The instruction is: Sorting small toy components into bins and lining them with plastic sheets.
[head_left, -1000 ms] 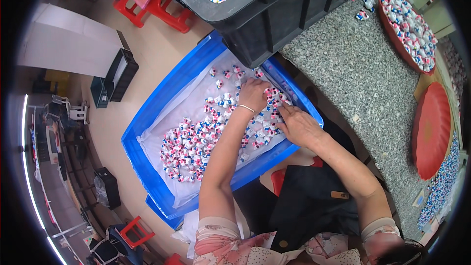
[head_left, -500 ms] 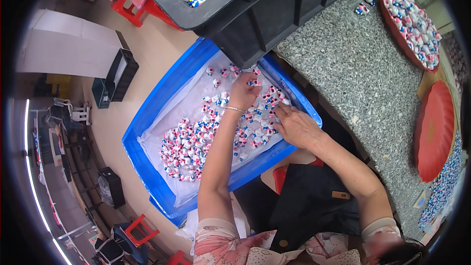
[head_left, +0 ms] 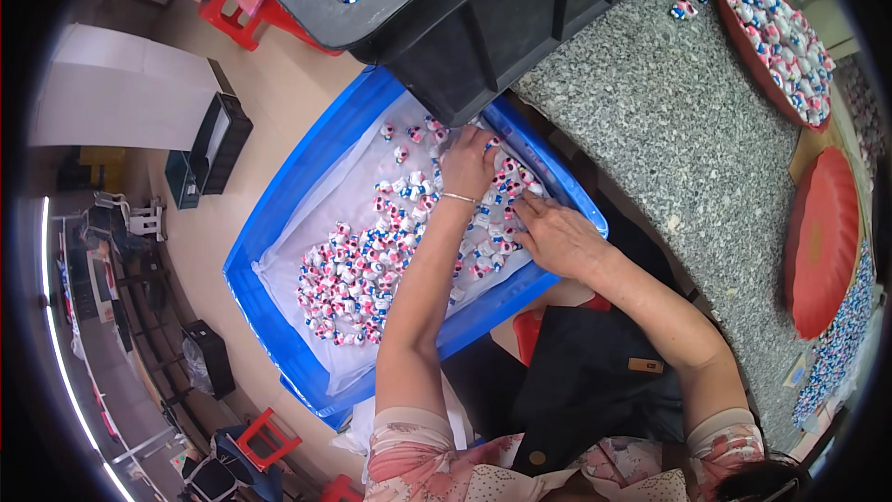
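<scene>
A blue plastic crate [head_left: 279, 223] lined with a white sheet holds several small pink, white and blue figurines [head_left: 358, 270]. My left hand [head_left: 467, 163] reaches into the crate's far end, fingers curled over figurines below the black bin. A thin bracelet sits on that wrist. Resting palm down among the figurines near the crate's right wall is my right hand [head_left: 557, 237]. Whether either hand grips a figurine is hidden by the fingers.
A large black bin [head_left: 483, 9] with more figurines overhangs the crate. A grey speckled counter [head_left: 669, 121] to the right carries a red tray [head_left: 776, 23] of figurines and a red round lid [head_left: 822, 242]. Red stools [head_left: 251, 9] stand on the floor.
My left hand has reached further toward the far end of the crate, under the black bin. My right hand stays among the figurines at the right side.
</scene>
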{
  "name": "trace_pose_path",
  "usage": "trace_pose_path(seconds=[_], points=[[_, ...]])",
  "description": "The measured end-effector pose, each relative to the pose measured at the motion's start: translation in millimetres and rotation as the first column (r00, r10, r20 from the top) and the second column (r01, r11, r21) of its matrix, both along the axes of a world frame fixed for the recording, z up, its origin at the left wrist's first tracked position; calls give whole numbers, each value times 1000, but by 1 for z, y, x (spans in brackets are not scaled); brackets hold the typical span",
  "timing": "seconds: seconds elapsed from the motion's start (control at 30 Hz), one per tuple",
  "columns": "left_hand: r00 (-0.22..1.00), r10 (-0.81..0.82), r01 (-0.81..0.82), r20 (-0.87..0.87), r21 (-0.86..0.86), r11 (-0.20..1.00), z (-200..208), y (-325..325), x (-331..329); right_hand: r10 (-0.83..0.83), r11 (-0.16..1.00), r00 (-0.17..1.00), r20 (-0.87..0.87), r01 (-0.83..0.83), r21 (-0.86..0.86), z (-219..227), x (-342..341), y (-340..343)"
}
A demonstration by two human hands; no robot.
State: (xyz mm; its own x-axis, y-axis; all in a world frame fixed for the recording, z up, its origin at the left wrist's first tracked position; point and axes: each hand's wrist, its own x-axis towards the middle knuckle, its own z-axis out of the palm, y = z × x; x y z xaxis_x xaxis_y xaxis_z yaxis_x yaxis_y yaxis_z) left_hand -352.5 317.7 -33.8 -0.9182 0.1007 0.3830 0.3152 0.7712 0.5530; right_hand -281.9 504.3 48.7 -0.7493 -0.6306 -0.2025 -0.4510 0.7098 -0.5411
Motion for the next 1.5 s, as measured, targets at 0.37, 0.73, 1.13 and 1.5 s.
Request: trace_pose_path(seconds=[0.37, 0.73, 1.13, 1.5], points=[[984, -21, 32, 178, -60, 998, 23, 6, 18, -9, 999, 1000, -10, 8, -43, 5, -3, 0], [960, -71, 78, 272, -15, 997, 24, -8, 25, -36, 996, 999, -14, 34, -82, 2, -1, 2], [973, -224, 223, 62, 25, 975, 23, 4, 6, -21, 997, 1000, -4, 21, -76, 3, -1, 1], [998, 16, -11, -55, 103, 995, 19, -19, 4, -33, 995, 999, -26, 30, -99, 8, 2, 3]])
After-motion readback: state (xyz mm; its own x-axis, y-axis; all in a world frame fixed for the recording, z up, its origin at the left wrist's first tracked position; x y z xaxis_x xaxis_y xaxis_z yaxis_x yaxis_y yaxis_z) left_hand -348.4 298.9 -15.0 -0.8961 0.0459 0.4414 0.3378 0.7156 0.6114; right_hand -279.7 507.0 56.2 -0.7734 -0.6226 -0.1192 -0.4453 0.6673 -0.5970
